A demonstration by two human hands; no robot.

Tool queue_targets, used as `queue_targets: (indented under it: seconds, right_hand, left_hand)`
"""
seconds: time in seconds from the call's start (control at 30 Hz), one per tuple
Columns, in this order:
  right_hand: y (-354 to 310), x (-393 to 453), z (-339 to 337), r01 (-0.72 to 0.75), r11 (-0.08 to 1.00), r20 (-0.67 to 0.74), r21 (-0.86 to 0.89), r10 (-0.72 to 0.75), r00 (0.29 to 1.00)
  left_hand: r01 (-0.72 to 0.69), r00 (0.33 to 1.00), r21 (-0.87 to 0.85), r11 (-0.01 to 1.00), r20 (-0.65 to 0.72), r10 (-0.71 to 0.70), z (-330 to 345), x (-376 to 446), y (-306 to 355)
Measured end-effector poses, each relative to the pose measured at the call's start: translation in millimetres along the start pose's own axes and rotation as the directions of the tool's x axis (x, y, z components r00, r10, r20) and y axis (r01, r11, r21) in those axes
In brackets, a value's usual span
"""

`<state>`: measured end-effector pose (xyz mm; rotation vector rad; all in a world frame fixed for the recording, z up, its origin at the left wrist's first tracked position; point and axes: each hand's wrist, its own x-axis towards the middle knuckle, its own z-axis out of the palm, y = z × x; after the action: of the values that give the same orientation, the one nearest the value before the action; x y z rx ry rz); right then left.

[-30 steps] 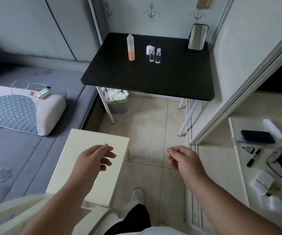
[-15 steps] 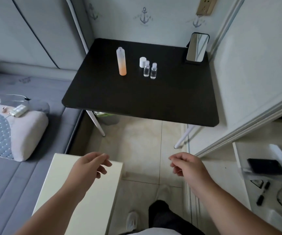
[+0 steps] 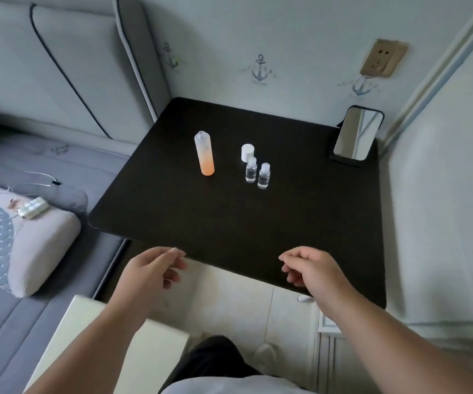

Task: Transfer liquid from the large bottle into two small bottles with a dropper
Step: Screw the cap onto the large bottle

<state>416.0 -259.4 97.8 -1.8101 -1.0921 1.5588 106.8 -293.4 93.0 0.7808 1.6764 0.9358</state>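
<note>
Hands were both empty w/ fingers loosely curled: left hand (image 3: 153, 270) and right hand (image 3: 313, 270) at the counter (image 3: 173, 217) near edge. Large bottle (image 3: 204, 153) stood upright, well ahead, nearer the left; small bottles (image 3: 257, 173) ahead toward the right. No dropper visible.

Counted on the black worktop (image 3: 229, 223): one tall bottle (image 3: 204, 153) with orange liquid in its lower part, uncapped; two small clear bottles, one (image 3: 251, 170) just beside the other (image 3: 263, 176); one white cap (image 3: 248, 153) behind them; one phone (image 3: 356, 136) propped at the far right corner. Two hands in view, left (image 3: 151, 273) and right (image 3: 313, 273). One wall socket (image 3: 383, 61). One pillow (image 3: 22, 240) on the bed.
</note>
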Motion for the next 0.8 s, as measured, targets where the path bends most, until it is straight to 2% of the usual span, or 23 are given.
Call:
queue_targets:
  seconds: [0.23,0.5,0.67,0.8]
  right_hand:
    - [-46,67,-2,-0.014,1.0,-0.025,0.014,0.014,1.0]
    - [-113,145,-5,0.025,1.0,-0.118,0.0,-0.025,0.993]
    - [-149,197,-4,0.034,0.998,-0.245,0.043,-0.023,0.969]
    - [-169,231,3,0.048,0.999,-0.246,0.004,-0.046,0.968]
  left_hand:
    - [0.033,0.999,-0.018,0.999,-0.005,-0.033,14,68,45]
    - [0.101,0.989,0.07,0.992,0.097,-0.108,16,180,102]
    - [0.135,0.983,0.103,0.985,0.112,-0.147,16,236,111]
    - [0.144,0.981,0.16,0.977,0.107,-0.162,21,266,109]
